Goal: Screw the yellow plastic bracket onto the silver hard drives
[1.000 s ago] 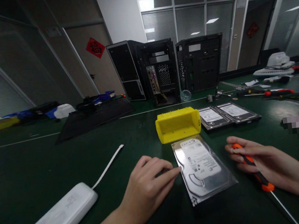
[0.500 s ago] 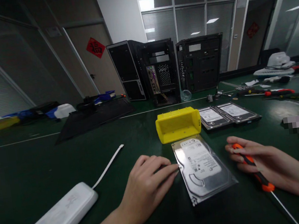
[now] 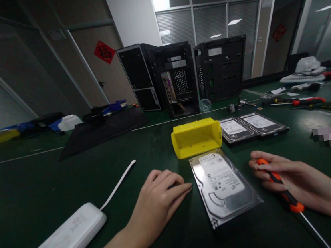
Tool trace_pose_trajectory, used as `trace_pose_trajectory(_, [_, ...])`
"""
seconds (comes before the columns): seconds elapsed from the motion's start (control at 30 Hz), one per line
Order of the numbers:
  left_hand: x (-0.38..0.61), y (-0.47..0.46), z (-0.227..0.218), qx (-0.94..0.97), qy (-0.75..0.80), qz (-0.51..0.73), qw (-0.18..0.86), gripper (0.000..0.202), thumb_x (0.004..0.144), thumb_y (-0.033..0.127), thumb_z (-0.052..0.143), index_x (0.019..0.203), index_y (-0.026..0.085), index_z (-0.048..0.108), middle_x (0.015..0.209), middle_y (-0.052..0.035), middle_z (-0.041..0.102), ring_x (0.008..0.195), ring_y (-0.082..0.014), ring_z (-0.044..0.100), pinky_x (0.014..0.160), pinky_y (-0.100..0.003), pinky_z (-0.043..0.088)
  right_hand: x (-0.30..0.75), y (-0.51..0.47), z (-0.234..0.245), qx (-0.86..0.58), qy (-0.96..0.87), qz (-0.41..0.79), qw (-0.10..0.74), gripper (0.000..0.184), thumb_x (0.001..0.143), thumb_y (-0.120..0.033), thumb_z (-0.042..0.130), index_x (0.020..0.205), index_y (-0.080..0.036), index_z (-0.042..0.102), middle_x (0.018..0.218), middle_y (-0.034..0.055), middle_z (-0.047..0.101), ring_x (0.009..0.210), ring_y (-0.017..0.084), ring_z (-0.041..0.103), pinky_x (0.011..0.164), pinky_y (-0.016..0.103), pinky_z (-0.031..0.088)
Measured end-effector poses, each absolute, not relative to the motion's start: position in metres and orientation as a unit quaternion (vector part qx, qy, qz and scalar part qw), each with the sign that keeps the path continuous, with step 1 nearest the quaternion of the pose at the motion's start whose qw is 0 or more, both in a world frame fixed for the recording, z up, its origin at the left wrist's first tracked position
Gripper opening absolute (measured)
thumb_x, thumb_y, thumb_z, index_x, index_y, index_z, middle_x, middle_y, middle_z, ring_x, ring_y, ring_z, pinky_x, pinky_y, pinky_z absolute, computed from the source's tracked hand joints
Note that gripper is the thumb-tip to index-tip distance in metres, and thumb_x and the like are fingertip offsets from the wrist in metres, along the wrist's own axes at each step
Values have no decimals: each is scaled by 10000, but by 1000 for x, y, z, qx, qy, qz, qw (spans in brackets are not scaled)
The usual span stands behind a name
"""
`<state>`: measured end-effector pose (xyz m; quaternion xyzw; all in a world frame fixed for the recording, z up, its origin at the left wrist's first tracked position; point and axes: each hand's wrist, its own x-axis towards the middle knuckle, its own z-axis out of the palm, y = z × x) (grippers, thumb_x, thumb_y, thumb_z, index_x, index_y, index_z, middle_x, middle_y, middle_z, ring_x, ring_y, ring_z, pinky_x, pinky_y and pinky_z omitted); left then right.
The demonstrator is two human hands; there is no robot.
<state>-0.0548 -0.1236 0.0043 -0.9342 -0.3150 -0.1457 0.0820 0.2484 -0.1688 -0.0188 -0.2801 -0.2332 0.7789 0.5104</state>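
Observation:
A silver hard drive with a white label lies flat on the dark green table in front of me. Just left of its edge, apart from it, is my left hand, palm down; its thumb and forefinger are pinched together, and whatever may be between the tips is too small to make out. To the drive's right, my right hand is wrapped round an orange and black screwdriver, whose shaft points down toward me. Behind the drive, a yellow plastic bin rests on its side, its opening facing me.
Two more hard drives lie right of the bin. A white power strip is at lower left. Black computer cases stand behind, near a clear round container. Several hand tools lie at far right.
My left hand has drawn slightly left, its fingertips leaving the hard drive's edge. The right hand and screwdriver are where they were.

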Motion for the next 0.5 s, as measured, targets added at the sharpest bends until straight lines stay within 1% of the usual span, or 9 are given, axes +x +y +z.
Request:
trace_pose_trajectory(0.2, [-52,-124,1,-934,-313,-129,115,223,873,192,467,1049,252,592,935,-19,599,823,-170,520,717,-327,341,249,-168,-21,-281,-233,777,512,282,771,-25,505,999,-165,591,839,41,554,635,78,519,459,165,375])
trace_pose_trajectory(0.33, [-53,-124,2,-937,-306,-120,116,224,872,170,459,1030,247,599,912,-22,600,819,-172,519,706,-327,345,249,-168,-21,-279,-232,779,511,281,772,-31,505,1002,-167,590,842,43,554,631,78,519,458,168,375])
trace_pose_trajectory(0.43, [-52,-125,3,-938,-304,-139,93,215,869,165,464,1004,241,613,905,-23,603,814,-168,522,704,-323,354,249,-169,-21,-280,-233,779,510,278,774,-33,504,1003,-166,591,843,42,552,626,77,518,457,169,375])
trace_pose_trajectory(0.5, [-50,-128,4,-931,-321,-165,49,207,867,179,477,1000,248,619,914,-19,602,823,-164,523,709,-316,367,249,-168,-20,-281,-234,778,511,279,772,-33,505,1002,-166,590,844,42,550,632,79,518,458,171,377])
